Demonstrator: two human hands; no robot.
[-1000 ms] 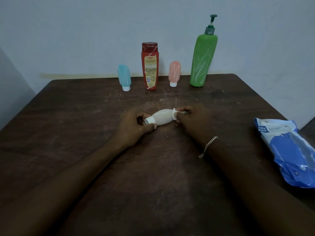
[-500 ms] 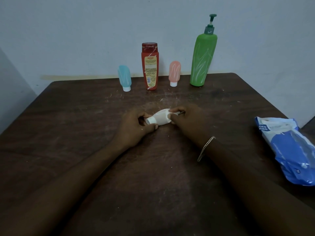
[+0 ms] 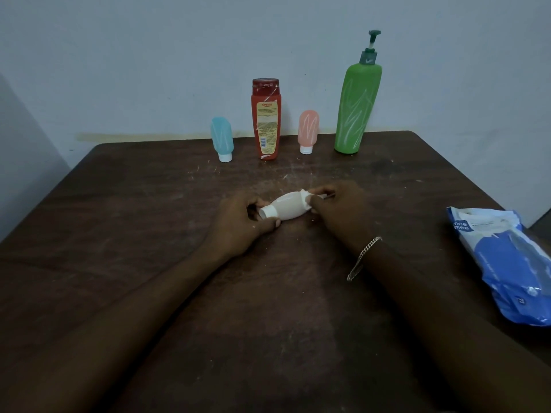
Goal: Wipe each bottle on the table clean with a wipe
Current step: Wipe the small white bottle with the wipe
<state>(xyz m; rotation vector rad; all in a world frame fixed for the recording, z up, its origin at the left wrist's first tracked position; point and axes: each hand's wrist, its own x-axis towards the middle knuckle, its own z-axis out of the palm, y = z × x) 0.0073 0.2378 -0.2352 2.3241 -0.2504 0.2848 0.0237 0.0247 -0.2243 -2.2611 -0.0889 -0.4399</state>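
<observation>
Bottle first: a small white bottle [image 3: 287, 206] lies on its side in the middle of the dark wooden table [image 3: 119, 234], held between two hands. The left hand [image 3: 238, 225] is closed around its white cap end. The right hand [image 3: 337, 210] pinches the other end with a bit of white wipe [image 3: 305, 195] pressed against it. A thin chain bracelet [image 3: 362, 257] hangs on the right wrist.

Behind the hands, along the far edge by the wall, four more bottles stand in a row, well apart from the white one: a little blue tube [image 3: 222, 138] on its cap, a tall red bottle [image 3: 266, 119], a little pink tube [image 3: 308, 131] on its cap, and a big green pump bottle [image 3: 356, 105] with white streaks. Nothing stands between them and the hands.

Off to the right lies a blue and white pack of wipes [image 3: 510, 263], flat near the table edge. I cannot tell what is inside any bottle.
</observation>
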